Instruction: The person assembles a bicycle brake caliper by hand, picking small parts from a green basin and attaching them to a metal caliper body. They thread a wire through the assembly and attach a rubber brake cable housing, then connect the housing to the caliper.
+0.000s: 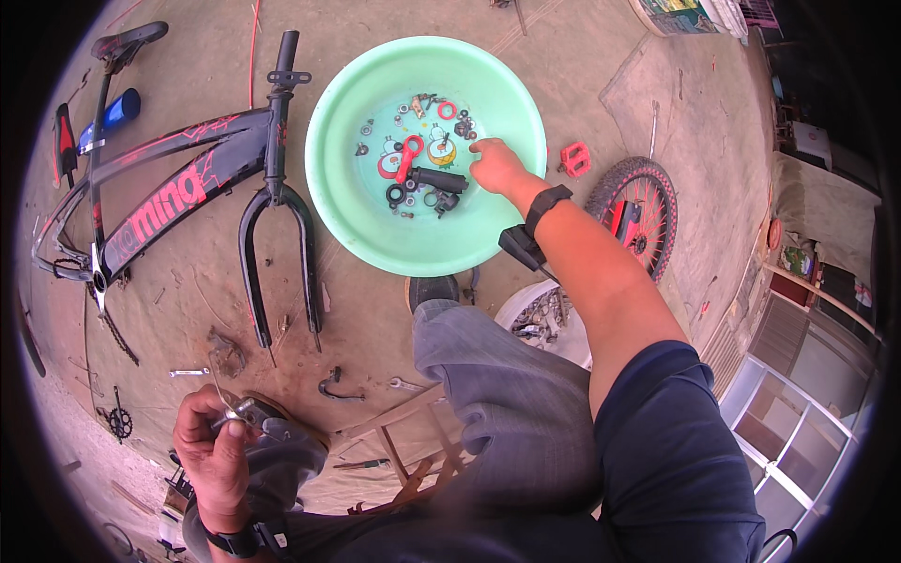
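My left hand (212, 450), at the lower left, is closed around a small silvery metal part (242, 411). A thin wire-like piece sticks up from it; its exact kind is unclear. My right hand (500, 167) reaches over the right rim of a light green basin (333, 225). Its fingers are curled, with the index fingertip close to some small dark hardware (465, 128); anything between the fingers is hidden. Inside the basin lie a red ring-ended part (407, 159), a black cylindrical part (439, 179), a red ring (447, 111) and several nuts and washers.
A black and red bicycle frame (188, 174) with a fork (249, 244) lies at the left. Right of the basin are a red pedal (574, 159), a small wheel (668, 202) and a white bucket (511, 314) of metal parts. Wrenches (405, 384) and a crankset (120, 420) lie on the ground.
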A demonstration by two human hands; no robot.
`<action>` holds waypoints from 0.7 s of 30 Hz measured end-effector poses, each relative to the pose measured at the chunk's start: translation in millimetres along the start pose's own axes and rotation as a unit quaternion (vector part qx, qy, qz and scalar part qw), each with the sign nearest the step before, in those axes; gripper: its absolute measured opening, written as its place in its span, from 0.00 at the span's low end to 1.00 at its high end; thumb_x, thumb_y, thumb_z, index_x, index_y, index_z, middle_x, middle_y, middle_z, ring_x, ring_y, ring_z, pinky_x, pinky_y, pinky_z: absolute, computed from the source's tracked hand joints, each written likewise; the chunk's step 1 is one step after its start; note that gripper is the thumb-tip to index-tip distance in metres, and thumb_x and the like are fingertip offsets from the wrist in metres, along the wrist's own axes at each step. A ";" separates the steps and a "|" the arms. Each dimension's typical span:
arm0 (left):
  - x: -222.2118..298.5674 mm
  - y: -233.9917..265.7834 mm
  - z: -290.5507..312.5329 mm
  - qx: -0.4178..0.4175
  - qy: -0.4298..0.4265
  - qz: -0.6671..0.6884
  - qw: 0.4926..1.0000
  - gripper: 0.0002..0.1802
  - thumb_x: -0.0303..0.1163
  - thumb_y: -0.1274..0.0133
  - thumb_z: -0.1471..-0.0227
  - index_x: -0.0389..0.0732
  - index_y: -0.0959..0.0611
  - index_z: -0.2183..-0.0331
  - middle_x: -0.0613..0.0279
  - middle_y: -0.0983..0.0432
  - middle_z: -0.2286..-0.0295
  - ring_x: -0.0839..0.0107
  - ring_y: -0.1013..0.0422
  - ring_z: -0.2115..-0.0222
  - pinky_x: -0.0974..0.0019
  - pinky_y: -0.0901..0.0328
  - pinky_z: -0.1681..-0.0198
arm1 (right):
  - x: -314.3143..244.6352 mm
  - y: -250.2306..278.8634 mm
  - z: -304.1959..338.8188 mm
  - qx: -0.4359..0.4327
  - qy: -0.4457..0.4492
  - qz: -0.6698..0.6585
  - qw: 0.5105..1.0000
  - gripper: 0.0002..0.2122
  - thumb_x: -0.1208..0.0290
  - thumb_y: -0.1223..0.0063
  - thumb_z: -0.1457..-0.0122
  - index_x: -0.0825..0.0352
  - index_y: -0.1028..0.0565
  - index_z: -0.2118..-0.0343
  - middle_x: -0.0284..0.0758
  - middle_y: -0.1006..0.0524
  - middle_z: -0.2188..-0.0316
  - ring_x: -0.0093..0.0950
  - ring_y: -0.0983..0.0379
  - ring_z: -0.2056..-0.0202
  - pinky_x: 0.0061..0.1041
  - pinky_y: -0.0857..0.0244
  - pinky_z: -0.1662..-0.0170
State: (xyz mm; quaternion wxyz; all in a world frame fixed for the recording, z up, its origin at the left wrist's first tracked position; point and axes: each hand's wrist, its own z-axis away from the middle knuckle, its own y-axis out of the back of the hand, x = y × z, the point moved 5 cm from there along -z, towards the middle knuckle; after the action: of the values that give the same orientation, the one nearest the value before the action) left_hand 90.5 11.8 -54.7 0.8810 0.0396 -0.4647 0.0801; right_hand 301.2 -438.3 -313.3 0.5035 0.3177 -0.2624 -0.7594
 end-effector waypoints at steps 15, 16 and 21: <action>-3.9 -0.1 2.8 -0.006 0.005 0.007 1.000 0.16 0.33 0.36 0.48 0.37 0.25 0.63 0.65 0.28 0.72 0.77 0.28 0.76 0.76 0.33 0.72 | -2.2 -6.9 -6.3 -0.075 0.069 -0.039 0.994 0.23 0.78 0.53 0.45 0.60 0.27 0.44 0.35 0.43 0.32 0.37 0.38 0.37 0.30 0.40 0.38; -4.0 0.1 3.1 -0.004 0.007 0.001 1.000 0.16 0.33 0.36 0.48 0.37 0.25 0.63 0.66 0.28 0.72 0.77 0.28 0.76 0.76 0.33 0.72 | -3.1 -8.3 -5.6 -0.083 0.080 -0.040 0.993 0.23 0.78 0.55 0.44 0.60 0.26 0.44 0.34 0.42 0.32 0.37 0.39 0.37 0.30 0.41 0.37; -3.1 0.1 3.3 -0.007 0.005 0.009 1.000 0.16 0.33 0.36 0.48 0.37 0.25 0.63 0.67 0.29 0.73 0.78 0.28 0.77 0.76 0.33 0.72 | 1.9 -0.4 -9.0 -0.047 0.039 -0.077 0.995 0.21 0.78 0.55 0.44 0.60 0.24 0.46 0.34 0.38 0.34 0.37 0.38 0.37 0.30 0.41 0.37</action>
State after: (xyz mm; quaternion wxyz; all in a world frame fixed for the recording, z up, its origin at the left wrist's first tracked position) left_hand 86.1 11.1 -55.4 0.8826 0.0294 -0.4616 0.0847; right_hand 307.2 -440.6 -320.1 0.4675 0.3423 -0.1818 -0.7945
